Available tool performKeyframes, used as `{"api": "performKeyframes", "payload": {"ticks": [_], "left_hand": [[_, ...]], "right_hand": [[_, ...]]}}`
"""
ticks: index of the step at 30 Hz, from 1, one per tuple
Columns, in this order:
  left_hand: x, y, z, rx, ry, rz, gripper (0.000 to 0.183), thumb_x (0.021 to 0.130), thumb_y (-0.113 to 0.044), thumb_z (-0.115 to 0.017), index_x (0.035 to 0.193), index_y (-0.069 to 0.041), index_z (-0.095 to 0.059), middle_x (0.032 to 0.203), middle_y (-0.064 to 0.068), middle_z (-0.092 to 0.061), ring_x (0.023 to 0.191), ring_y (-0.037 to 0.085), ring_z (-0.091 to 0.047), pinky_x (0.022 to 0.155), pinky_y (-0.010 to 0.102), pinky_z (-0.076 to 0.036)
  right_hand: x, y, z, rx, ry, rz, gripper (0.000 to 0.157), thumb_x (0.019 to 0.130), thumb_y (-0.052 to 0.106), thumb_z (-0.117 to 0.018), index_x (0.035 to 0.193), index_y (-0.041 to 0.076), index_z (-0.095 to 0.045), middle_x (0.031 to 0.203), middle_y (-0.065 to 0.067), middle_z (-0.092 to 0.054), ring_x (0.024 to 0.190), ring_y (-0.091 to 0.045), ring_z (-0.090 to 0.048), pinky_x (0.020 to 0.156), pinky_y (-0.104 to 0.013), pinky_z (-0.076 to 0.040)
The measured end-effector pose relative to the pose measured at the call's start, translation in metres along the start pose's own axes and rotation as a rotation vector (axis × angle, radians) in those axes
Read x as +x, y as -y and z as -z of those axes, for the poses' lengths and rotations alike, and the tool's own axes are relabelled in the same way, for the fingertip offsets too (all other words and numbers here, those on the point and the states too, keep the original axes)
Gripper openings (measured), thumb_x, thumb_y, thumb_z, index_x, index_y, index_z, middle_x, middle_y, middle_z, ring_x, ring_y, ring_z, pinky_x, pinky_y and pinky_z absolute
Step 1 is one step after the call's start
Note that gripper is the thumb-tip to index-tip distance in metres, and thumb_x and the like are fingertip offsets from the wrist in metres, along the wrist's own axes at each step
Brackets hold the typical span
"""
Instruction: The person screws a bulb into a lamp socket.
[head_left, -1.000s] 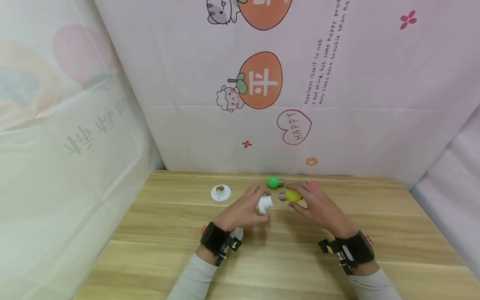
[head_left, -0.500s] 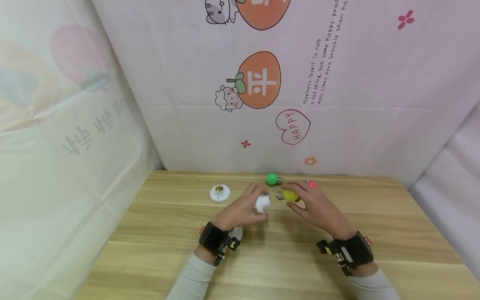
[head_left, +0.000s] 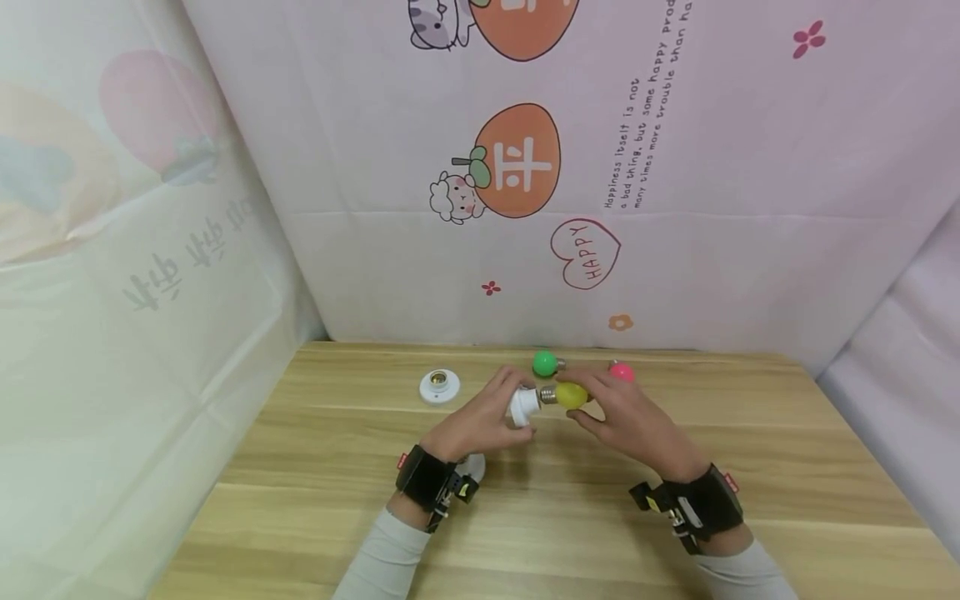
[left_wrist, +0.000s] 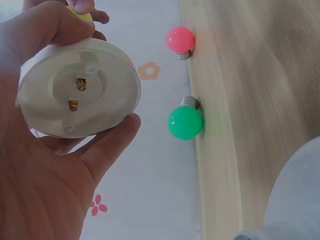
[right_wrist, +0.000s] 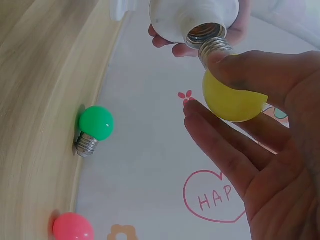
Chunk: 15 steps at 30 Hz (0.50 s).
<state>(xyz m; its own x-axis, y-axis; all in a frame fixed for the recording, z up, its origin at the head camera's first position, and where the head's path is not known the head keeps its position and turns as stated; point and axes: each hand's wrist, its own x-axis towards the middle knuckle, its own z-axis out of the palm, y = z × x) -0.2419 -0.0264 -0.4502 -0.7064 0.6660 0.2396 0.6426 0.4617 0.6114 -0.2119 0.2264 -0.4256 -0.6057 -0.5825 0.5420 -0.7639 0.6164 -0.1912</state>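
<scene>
My left hand [head_left: 480, 421] grips a white lamp socket [head_left: 524, 405] by its round base, raised over the table. The left wrist view shows the underside of that socket [left_wrist: 80, 92], with two brass terminals inside. In my right hand [head_left: 630, 421] a yellow light bulb [right_wrist: 234, 97] is held between thumb and fingers. Its metal screw end points at the socket's mouth. In the right wrist view the tip of the thread meets the rim of the opening, at a slight tilt. How far it reaches inside I cannot tell.
Behind the hands lie a green bulb [head_left: 545, 363] and a pink bulb [head_left: 622, 372], near the back edge of the wooden table [head_left: 360, 433]. A second white socket [head_left: 439, 385] stands at the back left. Another white round piece [head_left: 472, 467] is partly hidden under my left wrist.
My right hand has moved left with the yellow bulb, closing the gap between its screw end and the socket. The left hand has stayed nearly still.
</scene>
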Motion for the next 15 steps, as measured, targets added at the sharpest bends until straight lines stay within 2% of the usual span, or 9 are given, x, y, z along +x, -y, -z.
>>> {"api": "performKeyframes", "payload": {"ticks": [3, 10, 15], "left_hand": [[0.0001, 0.0007, -0.0003, -0.01, -0.001, -0.002, 0.056, 0.079, -0.027, -0.072, 0.126, -0.023, -0.042, 0.118, -0.006, -0.039, 0.098, 0.011, -0.049, 0.077, 0.019, -0.05], [-0.0007, -0.0012, 0.001, -0.002, -0.006, -0.022, 0.055, 0.08, -0.027, -0.071, 0.127, -0.019, -0.043, 0.118, -0.006, -0.039, 0.099, 0.011, -0.048, 0.078, 0.02, -0.05], [-0.0012, -0.0026, 0.0017, 0.005, -0.017, -0.046, 0.054, 0.08, -0.027, -0.07, 0.126, -0.018, -0.044, 0.118, -0.005, -0.039, 0.098, 0.011, -0.048, 0.078, 0.02, -0.05]], "right_hand": [[0.0006, 0.0018, -0.0006, -0.007, 0.001, 0.008, 0.061, 0.078, 0.014, -0.078, 0.134, 0.011, -0.052, 0.129, -0.01, -0.059, 0.101, -0.014, -0.06, 0.081, -0.029, -0.055], [0.0024, 0.0032, -0.0033, -0.019, -0.025, 0.054, 0.059, 0.076, 0.013, -0.078, 0.131, 0.009, -0.055, 0.138, -0.005, -0.05, 0.121, -0.02, -0.051, 0.094, -0.035, -0.049], [0.0019, 0.0023, -0.0054, -0.021, -0.038, 0.064, 0.059, 0.076, 0.013, -0.079, 0.13, 0.009, -0.056, 0.137, -0.006, -0.05, 0.123, -0.019, -0.049, 0.094, -0.034, -0.049]]}}
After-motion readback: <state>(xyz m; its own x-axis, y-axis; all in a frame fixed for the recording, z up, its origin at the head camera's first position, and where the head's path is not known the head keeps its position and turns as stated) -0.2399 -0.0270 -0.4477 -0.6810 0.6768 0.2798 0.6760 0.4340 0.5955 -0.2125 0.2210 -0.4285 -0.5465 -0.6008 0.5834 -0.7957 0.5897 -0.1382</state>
